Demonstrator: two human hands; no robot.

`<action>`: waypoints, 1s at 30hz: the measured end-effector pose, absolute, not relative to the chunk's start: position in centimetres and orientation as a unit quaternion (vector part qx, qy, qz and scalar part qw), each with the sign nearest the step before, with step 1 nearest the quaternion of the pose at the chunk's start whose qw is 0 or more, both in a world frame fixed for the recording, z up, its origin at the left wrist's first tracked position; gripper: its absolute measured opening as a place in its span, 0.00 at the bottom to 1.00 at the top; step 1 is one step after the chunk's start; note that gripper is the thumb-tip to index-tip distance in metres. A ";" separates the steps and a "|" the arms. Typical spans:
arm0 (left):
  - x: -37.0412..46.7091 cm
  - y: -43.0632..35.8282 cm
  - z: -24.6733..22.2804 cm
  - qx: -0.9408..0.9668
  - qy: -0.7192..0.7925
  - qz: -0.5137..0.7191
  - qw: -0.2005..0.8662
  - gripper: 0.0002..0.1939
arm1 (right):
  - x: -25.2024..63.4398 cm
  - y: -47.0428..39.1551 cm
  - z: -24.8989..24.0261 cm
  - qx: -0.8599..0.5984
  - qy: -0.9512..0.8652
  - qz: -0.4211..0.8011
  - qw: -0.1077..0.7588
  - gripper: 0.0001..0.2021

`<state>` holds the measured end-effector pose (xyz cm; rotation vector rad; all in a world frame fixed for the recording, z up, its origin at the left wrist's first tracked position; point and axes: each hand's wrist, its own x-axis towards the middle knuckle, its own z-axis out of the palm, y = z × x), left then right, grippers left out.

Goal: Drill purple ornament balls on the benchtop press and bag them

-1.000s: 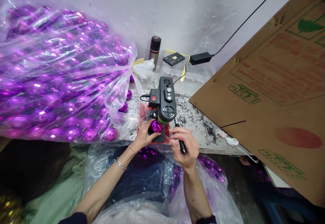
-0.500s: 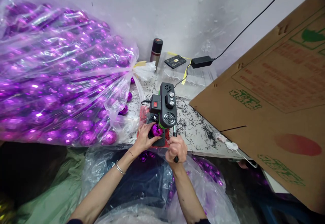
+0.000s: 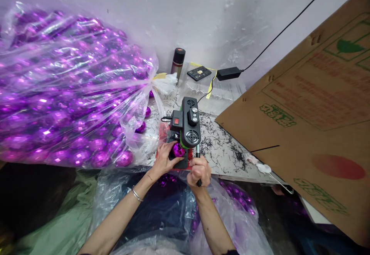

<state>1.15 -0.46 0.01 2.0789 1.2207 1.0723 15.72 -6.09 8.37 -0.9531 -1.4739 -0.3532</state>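
A shiny purple ball (image 3: 178,150) sits under the front end of a small black bench machine (image 3: 191,118), which has round vents, knobs and a red switch. My left hand (image 3: 165,158) grips the ball between thumb and fingers from the left. Wrapped round the black-gripped lever (image 3: 198,172) at the machine's front right is my right hand (image 3: 201,171). The machine's head hides the ball's top edge. Beneath the machine, red material (image 3: 162,131) shows on the table.
A tied clear bag of purple balls (image 3: 78,93) fills the left. Behind the machine are a thermos (image 3: 177,63), a phone (image 3: 199,73) and a power adapter (image 3: 229,73). A cardboard box (image 3: 295,131) leans in from the right. Black clippings (image 3: 228,143) litter the table.
Both hands keep their holds on the ball and the lever. My right hand has shifted very slightly left with the lever; the view has also moved a little.
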 end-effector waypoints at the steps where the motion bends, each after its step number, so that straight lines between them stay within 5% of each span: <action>1: 1.2 -0.4 0.0 0.762 0.448 0.396 0.249 0.32 | 15.7 -6.0 8.3 -0.414 -0.642 -0.155 0.627 0.19; 13: 1.3 0.0 0.1 0.761 0.448 0.398 0.249 0.30 | 16.1 -5.3 8.1 -0.375 -0.676 -0.170 0.611 0.16; 24: -2.3 -3.4 2.2 0.805 0.372 0.383 0.259 0.39 | 16.2 -7.1 15.4 -0.446 -0.667 -0.066 0.593 0.16; 30: -5.8 0.7 7.1 0.766 0.486 0.398 0.135 0.19 | 16.2 -6.7 13.6 -0.415 -0.670 -0.083 0.610 0.17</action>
